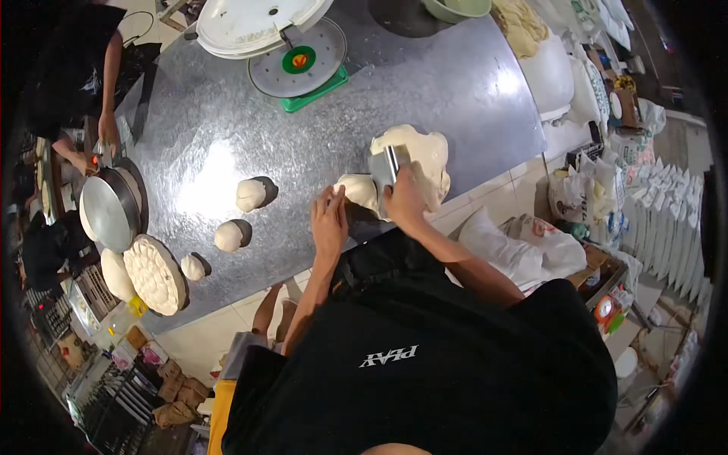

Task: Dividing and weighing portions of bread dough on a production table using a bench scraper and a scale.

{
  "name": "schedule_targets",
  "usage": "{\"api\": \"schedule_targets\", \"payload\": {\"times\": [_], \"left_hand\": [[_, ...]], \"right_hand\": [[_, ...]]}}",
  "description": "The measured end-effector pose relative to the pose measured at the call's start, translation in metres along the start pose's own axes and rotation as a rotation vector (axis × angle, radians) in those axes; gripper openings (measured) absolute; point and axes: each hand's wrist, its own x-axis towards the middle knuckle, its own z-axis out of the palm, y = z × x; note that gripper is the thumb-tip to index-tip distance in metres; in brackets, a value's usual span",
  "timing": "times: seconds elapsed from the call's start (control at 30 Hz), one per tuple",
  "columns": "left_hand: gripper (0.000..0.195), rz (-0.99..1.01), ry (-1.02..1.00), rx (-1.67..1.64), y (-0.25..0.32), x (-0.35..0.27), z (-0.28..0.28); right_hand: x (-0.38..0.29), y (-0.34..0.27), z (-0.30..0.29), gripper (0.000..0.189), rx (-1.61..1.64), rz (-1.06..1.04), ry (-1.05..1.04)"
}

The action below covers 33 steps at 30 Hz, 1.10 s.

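My right hand (405, 199) is closed round the tubular handle of a metal dough scraper (391, 162). The scraper's blade stands between a large slab of dough (429, 159) on the right and a smaller dough piece (358, 189) on the left. My left hand (330, 216) rests its fingertips on the left edge of that smaller piece, with its fingers close together; whether it grips the dough is hard to tell. Left of it on the metal table (296, 153) lie several separate dough balls (251, 195), two of them smaller and nearer the front edge.
A green scale (298, 65) with a white lid (256, 25) over it stands at the back. At the left, a person's hands (108, 136) hold a pan (111, 210) beside a round of small dough pieces (153, 274). A bowl (458, 7) sits at the far edge.
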Motion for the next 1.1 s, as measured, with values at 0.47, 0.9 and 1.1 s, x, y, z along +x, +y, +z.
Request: {"api": "schedule_targets", "payload": {"times": [0.47, 0.9, 1.1], "left_hand": [[0.052, -0.824, 0.035, -0.813, -0.043, 0.01, -0.02], [0.028, -0.637, 0.628, -0.189, -0.093, -0.037, -0.008], [0.038, -0.382, 0.43, -0.14, -0.034, -0.089, 0.013]], "right_hand": [[-0.016, -0.046, 0.086, 0.05, 0.549, 0.1, 0.002], [0.034, 0.023, 0.007, 0.041, 0.63, -0.158, -0.043], [0.066, -0.001, -0.032, 0.039, 0.611, -0.146, -0.111]]}}
